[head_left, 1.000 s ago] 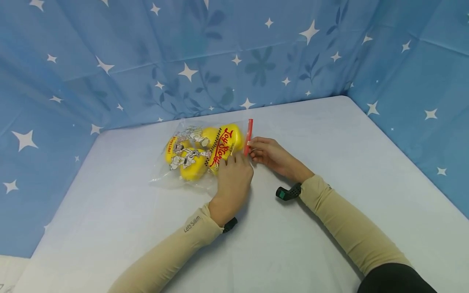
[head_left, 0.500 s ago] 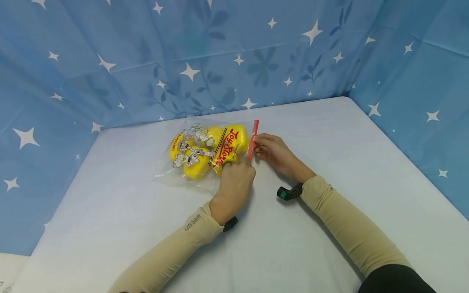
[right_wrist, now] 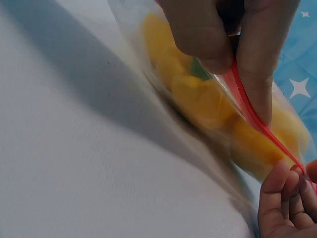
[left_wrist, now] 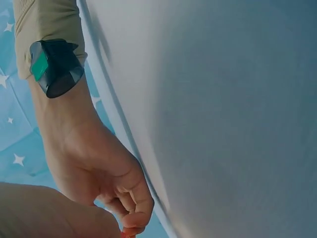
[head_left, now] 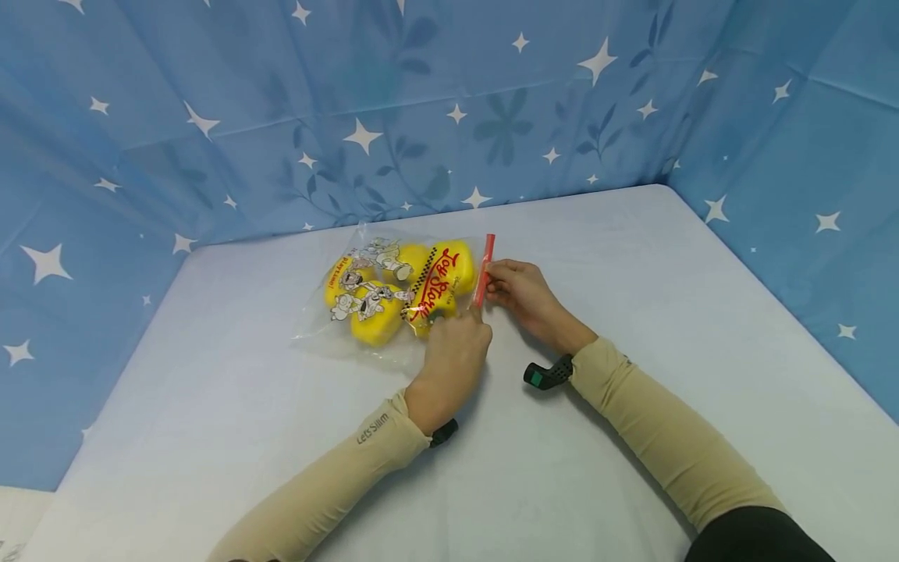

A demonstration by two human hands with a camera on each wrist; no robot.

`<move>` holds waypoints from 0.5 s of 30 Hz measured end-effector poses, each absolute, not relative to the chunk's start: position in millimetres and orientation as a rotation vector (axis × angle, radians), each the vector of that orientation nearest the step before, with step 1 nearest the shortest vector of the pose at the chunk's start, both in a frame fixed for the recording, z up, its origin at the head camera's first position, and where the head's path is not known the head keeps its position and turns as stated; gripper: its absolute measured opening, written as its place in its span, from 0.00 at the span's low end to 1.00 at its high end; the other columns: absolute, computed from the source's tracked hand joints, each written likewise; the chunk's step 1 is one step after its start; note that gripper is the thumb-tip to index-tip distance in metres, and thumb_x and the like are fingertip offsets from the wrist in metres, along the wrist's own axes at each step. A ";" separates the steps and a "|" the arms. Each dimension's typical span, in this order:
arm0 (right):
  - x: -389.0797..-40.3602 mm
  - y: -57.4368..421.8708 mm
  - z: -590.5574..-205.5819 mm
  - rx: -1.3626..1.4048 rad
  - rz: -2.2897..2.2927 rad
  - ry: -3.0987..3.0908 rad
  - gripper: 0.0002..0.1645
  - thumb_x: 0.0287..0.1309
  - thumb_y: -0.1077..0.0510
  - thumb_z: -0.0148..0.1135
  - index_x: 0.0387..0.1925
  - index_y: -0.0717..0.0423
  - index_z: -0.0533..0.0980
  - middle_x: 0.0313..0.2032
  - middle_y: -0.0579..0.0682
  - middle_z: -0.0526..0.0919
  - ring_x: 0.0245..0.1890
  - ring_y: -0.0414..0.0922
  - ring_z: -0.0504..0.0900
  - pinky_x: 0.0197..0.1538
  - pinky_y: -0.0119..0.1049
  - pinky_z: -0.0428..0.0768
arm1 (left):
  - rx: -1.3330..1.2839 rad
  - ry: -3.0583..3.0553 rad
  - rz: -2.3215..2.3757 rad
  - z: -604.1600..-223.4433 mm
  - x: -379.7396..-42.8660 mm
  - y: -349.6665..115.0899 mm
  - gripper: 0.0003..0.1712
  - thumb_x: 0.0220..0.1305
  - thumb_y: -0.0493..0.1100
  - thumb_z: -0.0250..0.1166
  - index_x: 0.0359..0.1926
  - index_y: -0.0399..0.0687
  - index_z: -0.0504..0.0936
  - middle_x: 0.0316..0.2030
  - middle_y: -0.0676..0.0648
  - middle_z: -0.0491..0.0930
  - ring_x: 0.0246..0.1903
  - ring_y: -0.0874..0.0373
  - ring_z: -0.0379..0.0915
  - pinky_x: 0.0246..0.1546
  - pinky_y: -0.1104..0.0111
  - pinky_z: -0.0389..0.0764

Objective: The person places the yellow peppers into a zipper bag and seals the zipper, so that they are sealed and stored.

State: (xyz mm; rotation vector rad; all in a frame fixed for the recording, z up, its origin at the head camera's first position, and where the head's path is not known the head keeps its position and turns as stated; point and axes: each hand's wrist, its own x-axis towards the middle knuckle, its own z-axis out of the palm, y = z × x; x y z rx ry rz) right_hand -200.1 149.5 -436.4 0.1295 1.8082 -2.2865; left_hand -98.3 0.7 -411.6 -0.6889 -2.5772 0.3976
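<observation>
A clear zip bag [head_left: 372, 290] printed with cartoon figures and "Toy Story" lies toward the back of the table, holding several rounded yellow things [head_left: 378, 321]. Along its right end runs a red zip strip [head_left: 485, 273]. My right hand [head_left: 528, 298] pinches this strip between thumb and finger near its middle. At the strip's lower end is my left hand [head_left: 456, 355], its fingers curled. Close up in the right wrist view, the left hand's fingertips [right_wrist: 278, 171] pinch the red edge, with the right hand [right_wrist: 198, 29] above. Something green shows among the yellow things.
The table [head_left: 211, 390] has a white cover. Blue star-patterned curtains [head_left: 421, 101] hang along its back and sides. A black wrist camera [head_left: 549, 373] with a green patch sits under the right wrist, another black one [head_left: 444, 432] under the left.
Over the first half second the bag shifts slightly right, and the left hand's fingers come to the strip's lower end. Since then both hands have stayed nearly in place.
</observation>
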 end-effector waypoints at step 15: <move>-198.7 155.4 -431.7 0.201 -2.200 1.905 0.13 0.78 0.56 0.54 0.49 0.65 0.75 0.31 0.46 0.78 0.33 0.39 0.75 0.38 0.25 0.82 | -0.693 -2.650 0.237 -406.5 -92.2 -0.4 0.08 0.67 0.37 0.69 0.45 0.43 0.90 0.25 0.52 0.85 0.21 0.57 0.82 0.19 0.66 0.83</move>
